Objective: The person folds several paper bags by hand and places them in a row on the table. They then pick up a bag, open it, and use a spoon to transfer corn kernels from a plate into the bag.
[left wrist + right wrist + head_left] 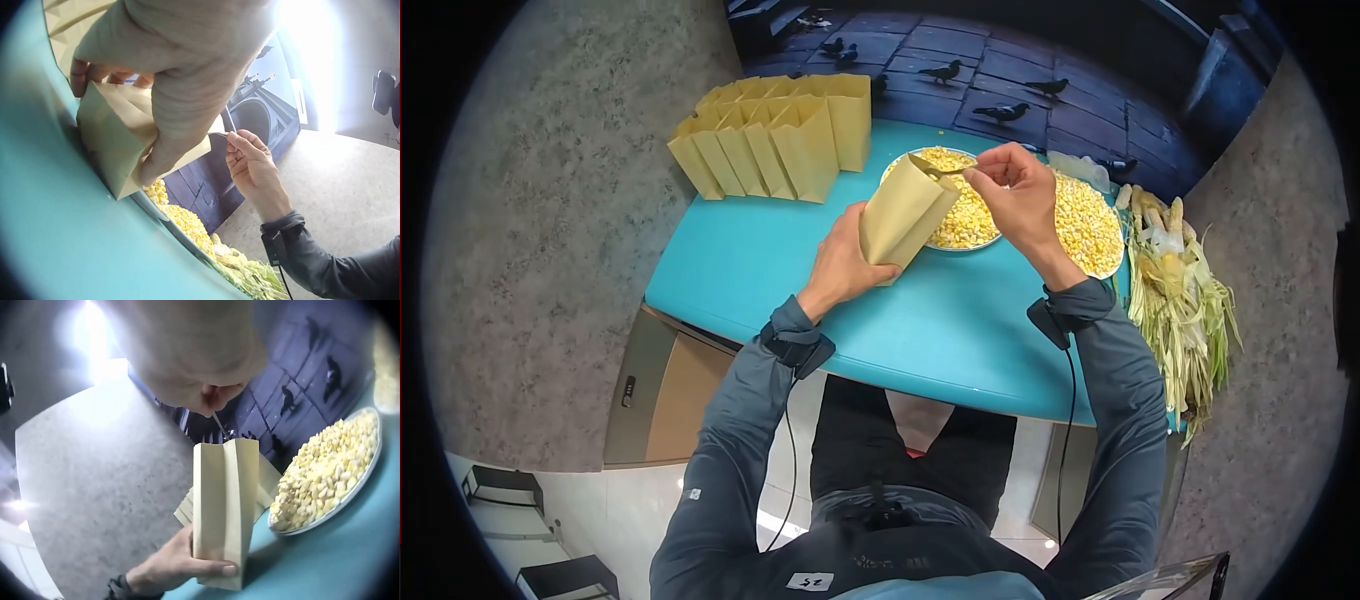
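A tan paper bag [900,215] leans to the right over the turquoise table, its mouth at the top. My left hand [840,262] grips it low down, with the thumb across the near side and the fingers behind. At the bag's mouth my right hand [1022,200] pinches the thin handle of a metal spoon [217,133]. The spoon's other end reaches into the bag's opening and is mostly hidden there. Just behind the bag, a plate of loose yellow corn kernels [965,222] is partly covered by it.
A second plate of corn kernels [1088,225] stands to the right, beside stripped cobs and husks [1180,300] hanging over the table's right edge. Several upright paper bags [800,150] stand in rows at the back left. A backdrop printed with pigeons [1000,112] rises behind the table [800,270].
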`<state>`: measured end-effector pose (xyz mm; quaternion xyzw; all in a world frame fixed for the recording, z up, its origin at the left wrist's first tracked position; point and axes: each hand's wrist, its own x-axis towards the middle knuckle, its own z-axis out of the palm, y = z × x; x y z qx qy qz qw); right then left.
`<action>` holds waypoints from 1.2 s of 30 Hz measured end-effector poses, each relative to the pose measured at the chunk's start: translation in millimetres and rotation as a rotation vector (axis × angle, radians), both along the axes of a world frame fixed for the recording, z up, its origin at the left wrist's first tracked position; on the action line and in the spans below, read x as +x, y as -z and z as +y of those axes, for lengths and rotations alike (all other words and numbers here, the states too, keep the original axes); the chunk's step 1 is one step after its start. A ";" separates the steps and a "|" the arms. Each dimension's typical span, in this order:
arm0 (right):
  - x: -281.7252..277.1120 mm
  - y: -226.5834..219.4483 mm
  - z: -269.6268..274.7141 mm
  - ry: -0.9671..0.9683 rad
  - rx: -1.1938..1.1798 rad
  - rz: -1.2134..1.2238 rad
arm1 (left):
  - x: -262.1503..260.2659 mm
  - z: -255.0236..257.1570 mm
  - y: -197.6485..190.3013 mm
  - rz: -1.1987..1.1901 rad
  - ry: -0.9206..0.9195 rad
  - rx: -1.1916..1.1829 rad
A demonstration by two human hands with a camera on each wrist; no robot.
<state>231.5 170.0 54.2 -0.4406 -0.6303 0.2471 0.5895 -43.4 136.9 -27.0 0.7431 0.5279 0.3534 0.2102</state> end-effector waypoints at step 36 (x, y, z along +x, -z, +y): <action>41.6 99.0 45.0 0.231 -0.598 0.473 | -1.1 -3.4 0.8 -0.017 -0.013 0.008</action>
